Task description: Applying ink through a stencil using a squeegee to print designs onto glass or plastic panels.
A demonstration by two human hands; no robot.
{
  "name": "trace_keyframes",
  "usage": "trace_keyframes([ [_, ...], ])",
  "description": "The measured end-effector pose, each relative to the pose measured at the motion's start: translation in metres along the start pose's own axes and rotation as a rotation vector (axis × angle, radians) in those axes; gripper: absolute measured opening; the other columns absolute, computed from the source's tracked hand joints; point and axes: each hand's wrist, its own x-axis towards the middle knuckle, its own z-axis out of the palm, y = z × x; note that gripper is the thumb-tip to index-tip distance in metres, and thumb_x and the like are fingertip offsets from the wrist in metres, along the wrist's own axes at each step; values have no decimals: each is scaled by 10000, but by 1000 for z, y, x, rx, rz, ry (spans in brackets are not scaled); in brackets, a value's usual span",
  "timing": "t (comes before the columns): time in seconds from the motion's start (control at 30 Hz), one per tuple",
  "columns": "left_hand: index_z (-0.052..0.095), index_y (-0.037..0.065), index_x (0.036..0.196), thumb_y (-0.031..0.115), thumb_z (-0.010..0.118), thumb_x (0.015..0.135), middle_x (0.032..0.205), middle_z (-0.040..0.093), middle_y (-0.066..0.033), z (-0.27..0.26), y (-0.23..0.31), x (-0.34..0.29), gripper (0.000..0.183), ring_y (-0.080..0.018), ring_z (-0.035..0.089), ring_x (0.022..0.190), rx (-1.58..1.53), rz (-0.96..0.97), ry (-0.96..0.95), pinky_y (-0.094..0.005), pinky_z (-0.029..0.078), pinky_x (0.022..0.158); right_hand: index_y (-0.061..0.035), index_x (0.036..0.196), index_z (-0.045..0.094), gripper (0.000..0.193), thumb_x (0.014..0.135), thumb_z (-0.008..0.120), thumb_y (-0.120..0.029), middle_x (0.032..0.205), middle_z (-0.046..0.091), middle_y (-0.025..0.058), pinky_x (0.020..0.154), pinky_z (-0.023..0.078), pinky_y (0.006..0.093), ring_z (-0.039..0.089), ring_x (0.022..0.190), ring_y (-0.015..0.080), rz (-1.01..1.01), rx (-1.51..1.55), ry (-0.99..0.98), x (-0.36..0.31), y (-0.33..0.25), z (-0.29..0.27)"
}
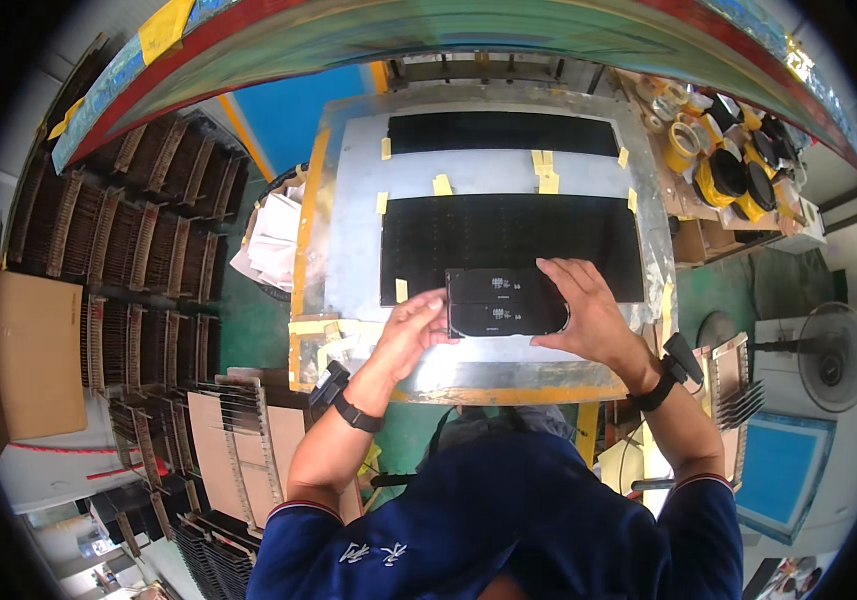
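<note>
A small black rectangular panel [505, 302] lies at the near edge of a large black sheet [509, 235] on a grey metal work table [357, 230]. My left hand [409, 330] grips the panel's left end with fingers curled. My right hand [584, 305] lies over its right end, fingers spread across the top. Both wrists wear black bands. A second black sheet [504, 133] lies further back on the table. Yellow tape tabs [546, 170] mark the sheets' edges.
Racks of dark panels [119, 240] fill the left side, with a cardboard box [34, 355] beside them. White papers [274, 240] lie left of the table. Tape rolls [724, 160] crowd a shelf at right. A fan [834, 355] and a blue frame [784, 470] stand at lower right.
</note>
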Motion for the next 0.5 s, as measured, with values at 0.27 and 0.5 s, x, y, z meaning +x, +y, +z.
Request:
trace_keyframes([
  [0.27, 628, 28, 1040, 106, 592, 948, 937, 667, -38, 1, -16, 9, 126, -123, 649, 801, 300, 125, 40, -290, 566, 674, -37, 1342, 452, 957, 512, 890, -225, 1321, 489, 150, 1039, 380, 425, 461, 1206, 339, -23, -69, 76, 1, 5, 5],
  [0.5, 630, 0, 1027, 100, 585, 949, 923, 668, -49, -3, -15, 27, 134, -147, 658, 786, 391, 108, 55, -260, 540, 656, -39, 1341, 454, 912, 545, 873, -192, 1350, 470, 152, 1033, 389, 428, 461, 1212, 342, -57, -58, 45, 9, 28, 10],
])
